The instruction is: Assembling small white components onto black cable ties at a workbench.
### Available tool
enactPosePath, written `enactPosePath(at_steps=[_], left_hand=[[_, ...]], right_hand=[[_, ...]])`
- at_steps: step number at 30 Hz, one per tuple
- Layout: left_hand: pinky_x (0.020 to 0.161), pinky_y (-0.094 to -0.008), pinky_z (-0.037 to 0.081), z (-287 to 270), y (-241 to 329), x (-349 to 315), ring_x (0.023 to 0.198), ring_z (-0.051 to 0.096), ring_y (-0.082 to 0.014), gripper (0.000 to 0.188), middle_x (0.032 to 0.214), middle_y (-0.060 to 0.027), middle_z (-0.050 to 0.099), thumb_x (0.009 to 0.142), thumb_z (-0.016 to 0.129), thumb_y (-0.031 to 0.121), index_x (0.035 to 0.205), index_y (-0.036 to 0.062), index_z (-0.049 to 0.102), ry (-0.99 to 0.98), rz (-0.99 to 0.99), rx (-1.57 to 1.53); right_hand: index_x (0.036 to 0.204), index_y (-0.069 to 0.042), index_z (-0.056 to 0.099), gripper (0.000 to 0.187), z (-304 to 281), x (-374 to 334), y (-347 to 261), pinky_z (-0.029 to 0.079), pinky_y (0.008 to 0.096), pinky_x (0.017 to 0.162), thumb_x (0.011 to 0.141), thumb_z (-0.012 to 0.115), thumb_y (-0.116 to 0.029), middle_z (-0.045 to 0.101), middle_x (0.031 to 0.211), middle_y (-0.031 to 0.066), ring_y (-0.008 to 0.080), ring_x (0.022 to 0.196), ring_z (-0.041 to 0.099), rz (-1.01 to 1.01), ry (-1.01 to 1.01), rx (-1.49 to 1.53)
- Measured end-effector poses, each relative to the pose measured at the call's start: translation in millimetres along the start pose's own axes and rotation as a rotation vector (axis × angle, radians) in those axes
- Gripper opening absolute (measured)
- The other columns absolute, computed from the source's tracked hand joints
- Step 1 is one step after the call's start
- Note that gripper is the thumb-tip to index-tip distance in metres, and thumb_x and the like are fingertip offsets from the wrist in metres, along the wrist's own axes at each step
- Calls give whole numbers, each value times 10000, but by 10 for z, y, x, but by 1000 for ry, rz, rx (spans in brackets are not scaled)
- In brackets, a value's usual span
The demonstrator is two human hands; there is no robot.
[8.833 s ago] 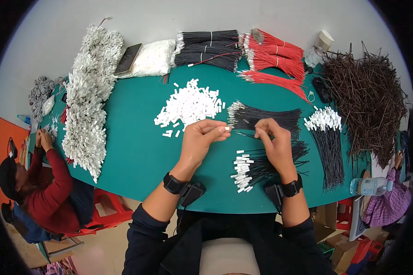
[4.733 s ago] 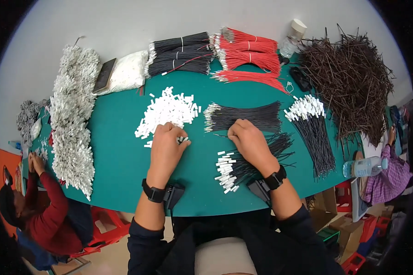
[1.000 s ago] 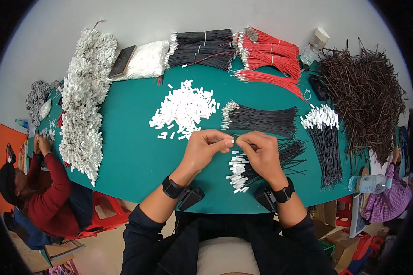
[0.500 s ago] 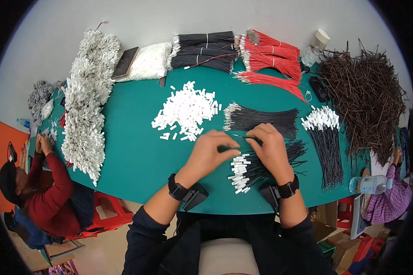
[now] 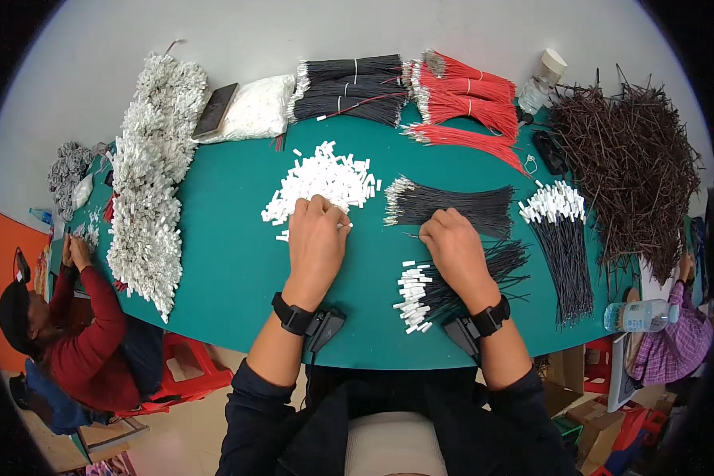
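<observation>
two hands (image 5: 316, 242) (image 5: 455, 250), one labelled bottle (image 5: 641, 316)

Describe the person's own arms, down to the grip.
Dark sleeves stop well short of the wrists. Each wrist bears a black strap and, on its inner side, a boxy black device; a thin dark cable hangs by the left one. Left grip and right grip are ungloved.

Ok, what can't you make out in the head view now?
In the head view:
Inside the left hand: its back hides the palm.
The wire past its tip: the right hand covers it.
Print on the bottle: too small.
Plaid co-worker: partly cut off by the dark right rim.
</observation>
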State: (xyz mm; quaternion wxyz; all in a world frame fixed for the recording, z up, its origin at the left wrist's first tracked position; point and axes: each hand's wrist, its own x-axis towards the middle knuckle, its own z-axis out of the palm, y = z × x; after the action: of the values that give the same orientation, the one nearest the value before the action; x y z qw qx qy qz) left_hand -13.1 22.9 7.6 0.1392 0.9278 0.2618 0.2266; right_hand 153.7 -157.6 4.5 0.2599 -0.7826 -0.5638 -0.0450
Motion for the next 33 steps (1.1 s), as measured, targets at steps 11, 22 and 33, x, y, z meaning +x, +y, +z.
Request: enactPosePath(at_steps=[11,22,33], left_hand=[[729,-311,522,5,160,12,800,669,-181,121,899,-72,728,876,765,69,981,24,725,-153,-199,-577],[604,-227,487,197,184,-77,680,622,-52,118,764,-22,713,918,745,100,975,-3,755,-381,-224,-965],[618,-216,465,154,193,-45,680,583,-51,134,781,-2,700,938,734,116,974,-13,752,-428,-352,-1218]], right_hand=[[849,-30,632,74,6,-16,-10,486,420,828,858,673,-90,587,884,110,316,911,572,7,-58,-68],[894,-22,614,88,-66,-8,-9,498,423,804,862,684,-64,611,893,123,329,889,605,-2,-32,113],[955,-12,626,114,-186,6,-144,523,421,760,871,702,-17,665,908,126,333,861,651,-130,68,260]])
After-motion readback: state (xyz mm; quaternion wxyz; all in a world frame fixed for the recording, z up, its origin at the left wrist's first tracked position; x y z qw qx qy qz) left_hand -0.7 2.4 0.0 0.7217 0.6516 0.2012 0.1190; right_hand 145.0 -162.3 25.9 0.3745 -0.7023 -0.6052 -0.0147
